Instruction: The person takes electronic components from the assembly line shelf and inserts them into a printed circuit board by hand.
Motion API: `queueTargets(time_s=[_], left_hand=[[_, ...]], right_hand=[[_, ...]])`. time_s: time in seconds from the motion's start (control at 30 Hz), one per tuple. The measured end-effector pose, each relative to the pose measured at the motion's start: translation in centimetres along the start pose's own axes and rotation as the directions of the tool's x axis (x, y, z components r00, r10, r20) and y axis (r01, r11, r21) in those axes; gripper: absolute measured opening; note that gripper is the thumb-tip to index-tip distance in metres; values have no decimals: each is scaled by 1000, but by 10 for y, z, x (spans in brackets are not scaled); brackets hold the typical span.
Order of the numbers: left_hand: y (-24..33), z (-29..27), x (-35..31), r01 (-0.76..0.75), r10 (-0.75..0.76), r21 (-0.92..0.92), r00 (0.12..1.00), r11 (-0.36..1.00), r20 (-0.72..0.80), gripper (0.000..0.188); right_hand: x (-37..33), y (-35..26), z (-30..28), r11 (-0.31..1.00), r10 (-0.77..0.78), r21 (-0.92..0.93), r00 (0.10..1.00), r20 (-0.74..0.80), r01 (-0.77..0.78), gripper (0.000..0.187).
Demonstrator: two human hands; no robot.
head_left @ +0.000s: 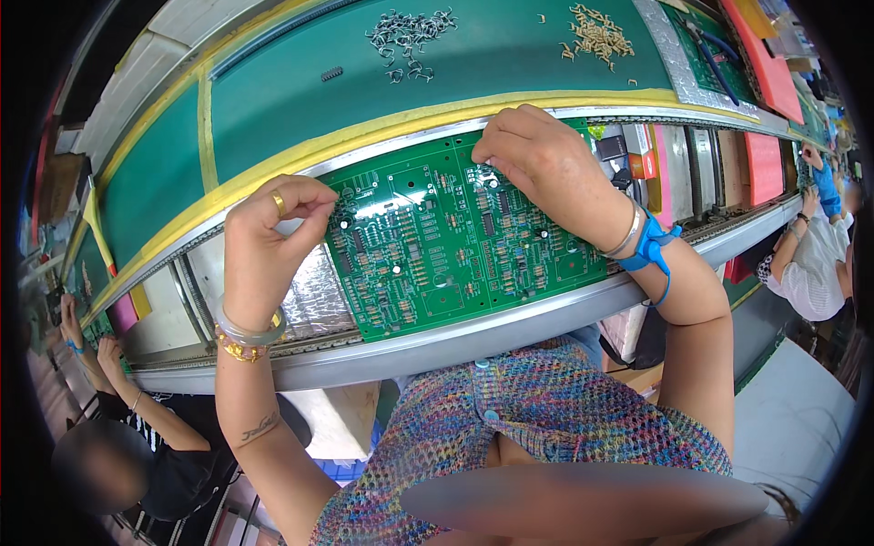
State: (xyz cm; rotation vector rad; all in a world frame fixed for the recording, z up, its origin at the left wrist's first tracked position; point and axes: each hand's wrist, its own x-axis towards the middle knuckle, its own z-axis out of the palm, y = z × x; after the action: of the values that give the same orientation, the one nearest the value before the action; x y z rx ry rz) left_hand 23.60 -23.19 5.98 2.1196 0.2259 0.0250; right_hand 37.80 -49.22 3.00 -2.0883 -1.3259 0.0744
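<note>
1. Here, the left hand (269,238) pinches its fingertips together on something too small to tell, at the left edge of the green circuit board (455,237).
2. The right hand (537,168), fingers curled together, presses the board's upper edge.
3. The board lies mid-frame on the conveyor rails (510,323).
4. Metal clips (410,36) lie upper centre on the green mat (492,55).

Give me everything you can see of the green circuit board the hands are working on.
The green circuit board is a large rectangular panel with white printed outlines and many small components already seated. It lies flat across the conveyor rails, tilted slightly in view. The left hand pinches at its left edge; the right hand presses fingertips onto its upper middle edge. What the fingers hold is too small to tell.
</note>
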Motion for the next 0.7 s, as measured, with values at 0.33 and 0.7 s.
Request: queueTargets(time_s=[0.33,0.7], left_hand=[[-13,3,-9,6,-3,30,996,1000,-92,13],[-14,7,-4,35,-6,196,989,980,-146,13]], right_hand=[[-11,-12,-21,994,93,58,996,-3,-93,28],[-15,-5,-9,993,12,-117,1000,-23,-15,33]])
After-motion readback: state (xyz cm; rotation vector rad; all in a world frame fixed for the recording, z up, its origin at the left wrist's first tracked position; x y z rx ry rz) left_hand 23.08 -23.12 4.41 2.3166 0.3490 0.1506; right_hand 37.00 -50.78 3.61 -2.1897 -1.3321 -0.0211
